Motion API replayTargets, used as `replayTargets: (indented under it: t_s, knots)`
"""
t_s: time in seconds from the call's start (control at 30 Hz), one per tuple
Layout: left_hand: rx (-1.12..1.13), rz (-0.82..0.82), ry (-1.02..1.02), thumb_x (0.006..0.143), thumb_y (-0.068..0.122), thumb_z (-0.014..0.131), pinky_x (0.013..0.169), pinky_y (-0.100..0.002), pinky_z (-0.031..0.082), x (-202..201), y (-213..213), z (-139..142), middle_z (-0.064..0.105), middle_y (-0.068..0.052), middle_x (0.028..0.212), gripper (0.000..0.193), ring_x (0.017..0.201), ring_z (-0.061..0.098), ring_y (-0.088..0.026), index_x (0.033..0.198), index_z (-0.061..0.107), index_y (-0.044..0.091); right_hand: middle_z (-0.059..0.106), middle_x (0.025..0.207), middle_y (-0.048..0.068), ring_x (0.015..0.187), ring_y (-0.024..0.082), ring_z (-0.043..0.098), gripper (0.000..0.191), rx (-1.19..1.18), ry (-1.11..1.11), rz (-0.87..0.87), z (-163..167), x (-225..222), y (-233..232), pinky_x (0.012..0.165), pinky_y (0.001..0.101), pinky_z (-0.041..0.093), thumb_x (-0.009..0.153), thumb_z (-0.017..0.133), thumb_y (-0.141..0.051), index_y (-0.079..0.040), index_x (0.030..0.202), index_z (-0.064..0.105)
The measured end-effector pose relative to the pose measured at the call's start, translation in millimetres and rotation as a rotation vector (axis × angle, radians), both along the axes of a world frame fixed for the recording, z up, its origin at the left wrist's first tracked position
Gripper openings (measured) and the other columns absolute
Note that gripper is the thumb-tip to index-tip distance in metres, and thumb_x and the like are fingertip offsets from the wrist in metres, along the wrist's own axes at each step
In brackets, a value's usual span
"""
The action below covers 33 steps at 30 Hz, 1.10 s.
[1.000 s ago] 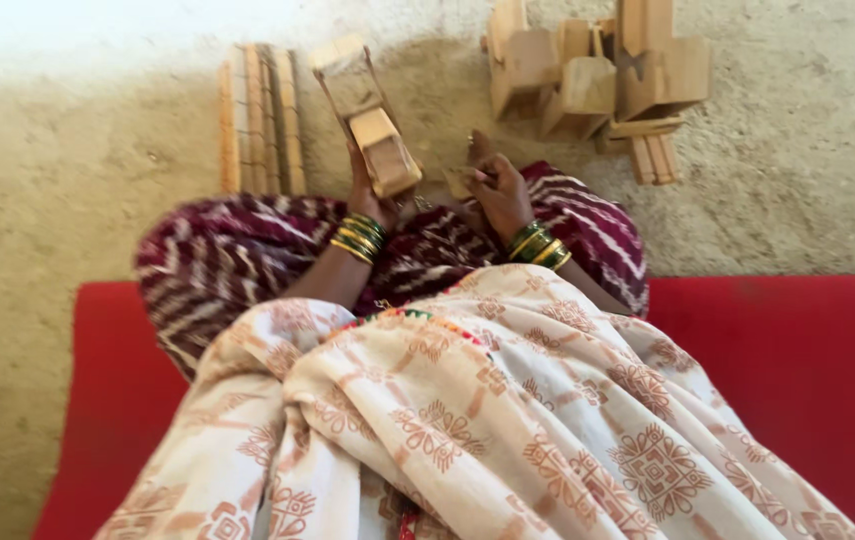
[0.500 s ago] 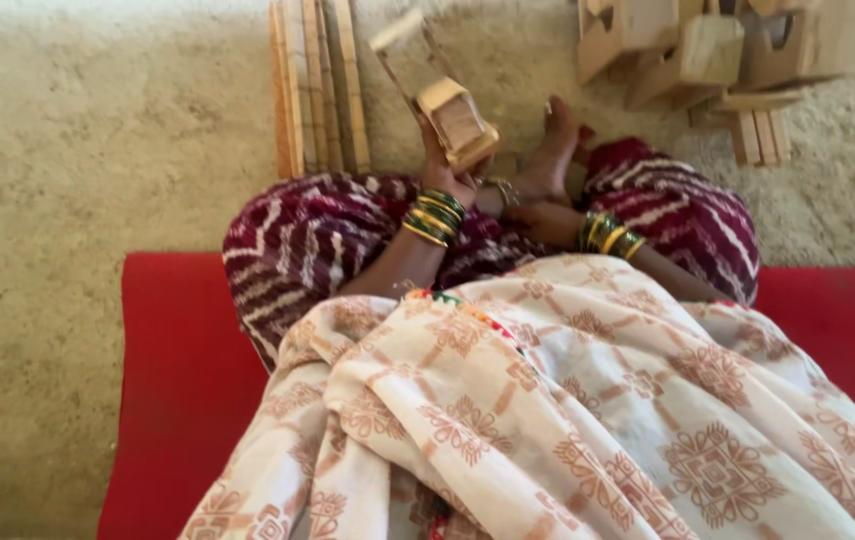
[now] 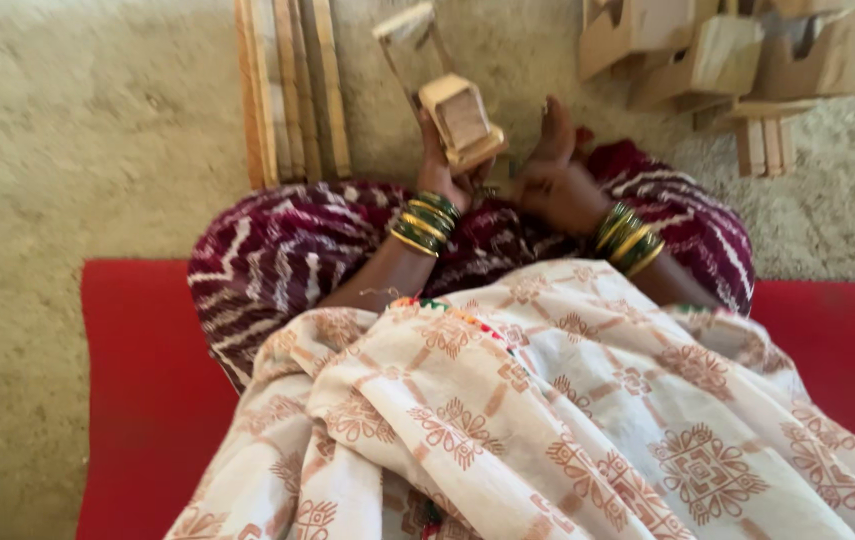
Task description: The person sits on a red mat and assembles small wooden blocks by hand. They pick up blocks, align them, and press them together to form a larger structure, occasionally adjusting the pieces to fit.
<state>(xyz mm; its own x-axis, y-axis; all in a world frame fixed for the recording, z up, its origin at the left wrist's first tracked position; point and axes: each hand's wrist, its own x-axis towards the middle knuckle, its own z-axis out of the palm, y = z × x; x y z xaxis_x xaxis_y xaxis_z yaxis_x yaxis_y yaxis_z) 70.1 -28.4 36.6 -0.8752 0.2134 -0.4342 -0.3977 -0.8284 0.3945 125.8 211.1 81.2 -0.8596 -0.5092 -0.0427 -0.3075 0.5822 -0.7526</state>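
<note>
My left hand (image 3: 439, 172) grips a small wooden assembly (image 3: 459, 118), a pale block with thin sticks rising to a crosspiece at the top. It is held upright above my lap. My right hand (image 3: 555, 172) is just to the right of the block, fingers raised and close together, touching or nearly touching its side. Green and gold bangles sit on both wrists. A white patterned cloth (image 3: 547, 420) covers my lap, over maroon striped fabric (image 3: 287, 260).
A bundle of long wooden slats (image 3: 292, 90) lies on the sandy floor to the left. A pile of cut wooden blocks and pieces (image 3: 727, 60) sits at the upper right. I sit on a red mat (image 3: 147, 400).
The view has shifted, so the slats, blocks and hands sit further right and higher. My left hand keeps holding the wooden assembly; my right hand has come closer to it.
</note>
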Motion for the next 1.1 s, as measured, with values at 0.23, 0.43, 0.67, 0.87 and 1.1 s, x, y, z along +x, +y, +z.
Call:
replayTargets:
  t_s: [0.23,0.43,0.67,0.87,1.1]
  knots:
    - [-0.147,-0.076,-0.033,0.078,0.081,0.058,0.084,-0.047,0.066,13,6,-16,0.072,-0.021,0.118,0.096,0.11,0.071,-0.038,0.134,0.057,0.003,0.072,0.095,0.007,0.079,0.006,0.061,0.007,-0.294,0.085,-0.605,-8,-39,14,0.068,0.0273,0.051,0.111,0.07,-0.005,-0.001,0.109,0.075]
    - [-0.191,-0.199,-0.032,0.078,0.086,0.05,0.079,-0.045,0.056,5,9,-7,0.071,-0.012,0.121,0.092,0.112,0.067,-0.031,0.132,0.061,0.013,0.08,0.103,0.005,0.092,0.016,0.074,0.027,0.061,0.799,-0.341,66,-25,-66,0.079,0.0416,0.055,0.089,0.059,0.002,-0.009,0.107,0.076]
    - [-0.162,-0.193,-0.078,0.084,0.079,0.051,0.085,-0.044,0.057,2,10,-7,0.07,-0.009,0.124,0.08,0.109,0.069,-0.025,0.133,0.06,0.017,0.075,0.125,0.013,0.122,0.029,0.066,0.039,0.331,0.943,-0.032,96,-16,-79,0.11,0.0581,0.032,0.084,0.069,-0.008,-0.011,0.122,0.078]
    - [-0.157,-0.116,-0.092,0.09,0.075,0.047,0.08,-0.048,0.059,7,4,4,0.072,-0.014,0.111,0.077,0.096,0.072,-0.029,0.127,0.062,0.01,0.077,0.104,0.009,0.105,0.022,0.074,0.018,0.057,0.829,-0.108,83,-8,-64,0.126,0.0557,0.033,0.097,0.067,0.003,-0.005,0.108,0.079]
    - [-0.208,-0.096,-0.222,0.095,0.062,0.042,0.084,-0.051,0.063,11,3,10,0.075,-0.017,0.106,0.063,0.094,0.077,-0.03,0.122,0.063,0.009,0.069,0.08,0.009,0.076,0.022,0.066,0.012,-0.052,0.428,-0.36,58,-19,-56,0.128,0.0442,0.04,0.103,0.074,-0.004,-0.003,0.092,0.074]
